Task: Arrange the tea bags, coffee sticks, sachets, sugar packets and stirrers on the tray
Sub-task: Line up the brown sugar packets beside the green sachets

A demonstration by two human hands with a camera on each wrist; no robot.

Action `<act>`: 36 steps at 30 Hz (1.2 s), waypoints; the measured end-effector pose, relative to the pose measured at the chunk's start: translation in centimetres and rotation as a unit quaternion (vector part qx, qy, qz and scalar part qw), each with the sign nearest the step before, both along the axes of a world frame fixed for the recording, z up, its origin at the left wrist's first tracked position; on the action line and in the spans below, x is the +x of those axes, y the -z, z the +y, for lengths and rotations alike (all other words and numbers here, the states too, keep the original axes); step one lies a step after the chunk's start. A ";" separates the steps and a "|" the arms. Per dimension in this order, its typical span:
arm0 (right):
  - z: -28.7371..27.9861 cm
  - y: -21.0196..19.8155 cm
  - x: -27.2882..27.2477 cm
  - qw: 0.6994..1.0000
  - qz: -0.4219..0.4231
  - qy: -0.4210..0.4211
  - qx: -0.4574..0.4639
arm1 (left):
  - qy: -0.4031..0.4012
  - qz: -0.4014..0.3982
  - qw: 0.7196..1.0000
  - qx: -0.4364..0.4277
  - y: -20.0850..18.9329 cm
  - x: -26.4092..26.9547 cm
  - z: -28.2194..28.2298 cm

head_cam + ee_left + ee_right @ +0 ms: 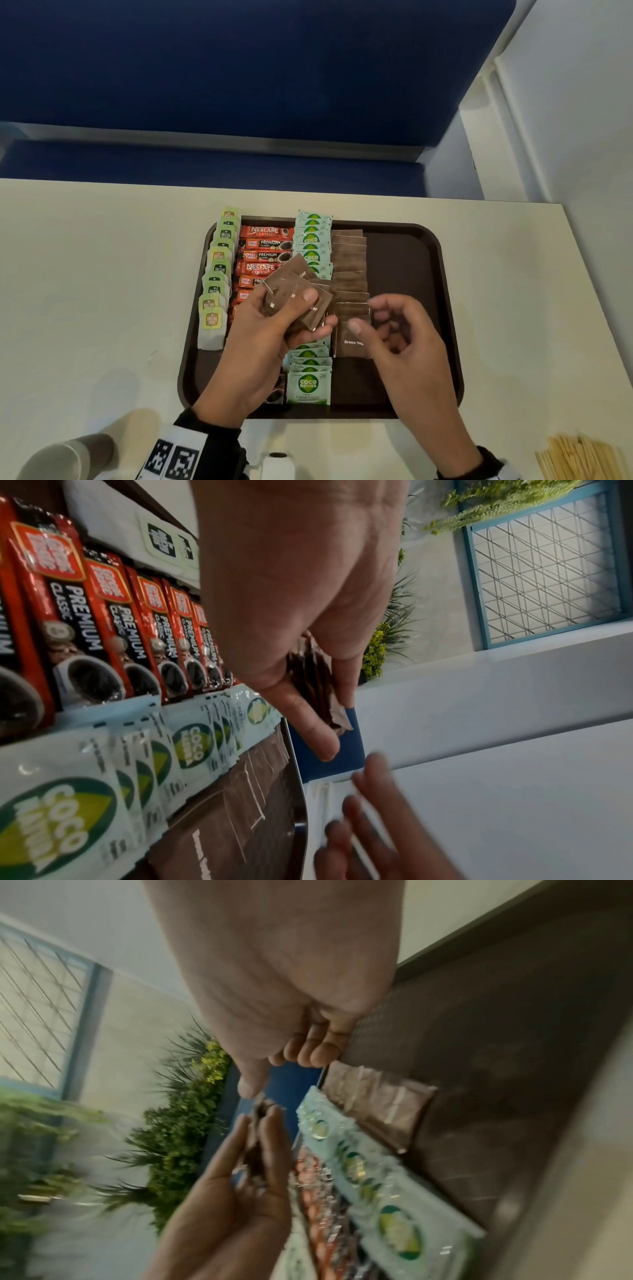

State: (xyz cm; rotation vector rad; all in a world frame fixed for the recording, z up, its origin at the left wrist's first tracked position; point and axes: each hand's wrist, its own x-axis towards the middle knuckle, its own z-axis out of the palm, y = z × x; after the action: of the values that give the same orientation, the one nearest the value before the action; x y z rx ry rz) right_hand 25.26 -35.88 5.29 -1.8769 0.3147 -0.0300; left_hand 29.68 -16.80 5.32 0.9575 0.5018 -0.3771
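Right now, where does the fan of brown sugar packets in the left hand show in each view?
Head: centre, fanned in the left hand, brown sugar packets.
Left wrist: centre, behind the fingers.
Right wrist: lower centre, edge-on, blurred.
Shared landmark: Coco Natura sachets.

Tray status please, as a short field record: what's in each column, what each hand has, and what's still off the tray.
tray: dark brown, on the cream table
column 1: tea bags, along the left rim
column 2: coffee sticks
column 3: Coco Natura sachets
column 4: brown sugar packets, overlapping row
left hand: holds a fan of brown sugar packets
right hand: fingers loosely curled, holds nothing, above the sugar row
off tray: wooden stirrers, near right on the table
free space: tray's right side
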 end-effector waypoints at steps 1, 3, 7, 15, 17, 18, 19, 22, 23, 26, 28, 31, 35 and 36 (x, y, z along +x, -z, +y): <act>0.5 -0.9 0.4 0.999 -0.001 -0.016 0.034 | 0.005 -0.006 1.000 0.005 0.0 -0.1 -0.3; 1.4 -2.0 1.1 0.997 -0.003 -0.046 0.058 | 0.019 -0.017 0.999 0.021 -0.1 -0.3 -1.0; 1.4 -1.9 2.0 0.997 -0.003 -0.058 0.056 | 0.038 -0.022 0.999 0.019 -0.3 -0.4 -1.8; 0.4 -1.4 1.7 0.994 0.021 -0.063 0.087 | 0.061 -0.018 0.998 -0.001 -0.3 -0.1 -1.4; 0.2 -1.3 1.5 0.994 0.031 -0.057 0.093 | 0.067 -0.016 0.998 0.001 -0.3 0.0 -1.5; 0.1 -1.2 1.4 0.993 0.038 -0.056 0.096 | 0.070 -0.018 0.997 0.005 -0.2 0.1 -1.5; 0.0 -1.2 1.3 0.993 0.043 -0.056 0.097 | 0.074 -0.021 0.997 0.013 -0.2 0.1 -1.5; -0.3 -0.9 1.1 0.993 0.051 -0.050 0.090 | 0.084 -0.030 0.995 0.036 0.0 0.0 -1.6; -0.4 -0.7 1.1 0.994 0.052 -0.046 0.089 | 0.089 -0.034 0.995 0.042 0.0 0.0 -1.6; -0.6 -0.3 1.0 0.993 0.064 -0.030 0.096 | 0.096 -0.046 0.993 0.059 0.3 -0.2 -1.6; -0.7 -0.3 0.9 0.991 0.081 -0.024 0.100 | 0.092 -0.050 0.992 0.069 0.4 -0.2 -1.6; -0.8 -0.6 0.8 0.989 0.103 -0.023 0.103 | 0.091 -0.057 0.990 0.089 0.4 -0.2 -1.5; -0.9 -0.8 0.8 0.988 0.113 -0.041 0.092 | 0.094 -0.052 0.990 0.092 0.3 0.0 -1.3; -1.0 -0.8 0.9 0.988 0.113 -0.045 0.090 | 0.093 -0.048 0.991 0.085 0.2 0.1 -1.2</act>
State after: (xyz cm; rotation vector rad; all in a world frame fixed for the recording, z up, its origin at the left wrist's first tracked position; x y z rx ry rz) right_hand 26.13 -36.86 6.11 -1.7140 0.3747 0.2676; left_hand 29.81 -18.04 5.08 1.1871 0.3613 -0.4578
